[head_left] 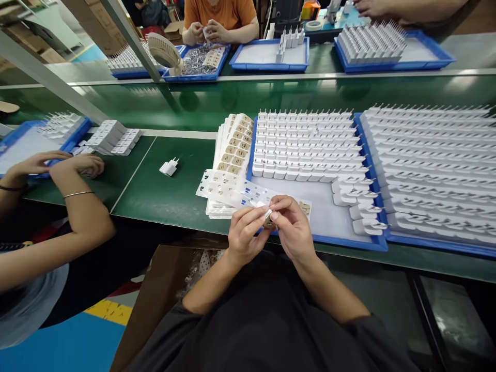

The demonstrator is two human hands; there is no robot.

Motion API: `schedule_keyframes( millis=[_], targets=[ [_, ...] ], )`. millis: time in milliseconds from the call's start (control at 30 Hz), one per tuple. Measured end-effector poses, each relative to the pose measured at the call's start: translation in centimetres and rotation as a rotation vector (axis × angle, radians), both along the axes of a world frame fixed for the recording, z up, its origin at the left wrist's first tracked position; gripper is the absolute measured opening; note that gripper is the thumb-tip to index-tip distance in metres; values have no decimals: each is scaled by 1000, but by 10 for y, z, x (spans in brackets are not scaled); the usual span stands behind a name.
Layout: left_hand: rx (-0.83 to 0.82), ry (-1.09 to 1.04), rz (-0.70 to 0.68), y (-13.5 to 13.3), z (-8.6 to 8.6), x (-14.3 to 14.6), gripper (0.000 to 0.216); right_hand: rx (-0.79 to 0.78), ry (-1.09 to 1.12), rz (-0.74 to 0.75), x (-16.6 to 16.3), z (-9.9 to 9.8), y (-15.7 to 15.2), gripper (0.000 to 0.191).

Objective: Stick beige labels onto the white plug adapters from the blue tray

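My left hand (248, 231) and my right hand (293, 227) meet in front of me, fingertips closed around a small white plug charger (268, 219) with a tan face. Fingers cover most of it, so its prongs cannot be made out. Just beyond my hands lies a translucent label sheet (228, 187), partly peeled, on a stack of sheets with tan stickers (236, 145). To the right, a blue tray (321, 206) holds rows of white plug chargers (306, 144), prongs pointing up and to the right.
A second blue tray (437, 243) full of chargers adjoins on the right. One loose charger (169, 167) lies on the green bench at left. A co-worker's arms (77, 206) rest beside stacked chargers (112, 138). Below the bench edge stands a cardboard box (155, 294). Another person sits opposite.
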State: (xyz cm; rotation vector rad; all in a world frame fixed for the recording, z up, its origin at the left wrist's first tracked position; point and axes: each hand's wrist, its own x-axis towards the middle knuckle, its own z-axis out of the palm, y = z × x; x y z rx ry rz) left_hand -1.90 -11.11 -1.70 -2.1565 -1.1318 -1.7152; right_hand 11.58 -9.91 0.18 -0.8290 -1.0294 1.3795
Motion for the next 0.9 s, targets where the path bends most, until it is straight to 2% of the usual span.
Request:
schedule_keyframes(
  millis=[267,433,900],
  targets=[
    [-16,-2,32,-1,3,2,33,8,-18,13,0,-2,-1,7],
    [-14,9,17,-1,3,2,31,66,-36,-47,0,-3,-1,9],
    [-5,6,-27,-2,1,0,39,77,-18,-21,2,-6,0,2]
  ],
)
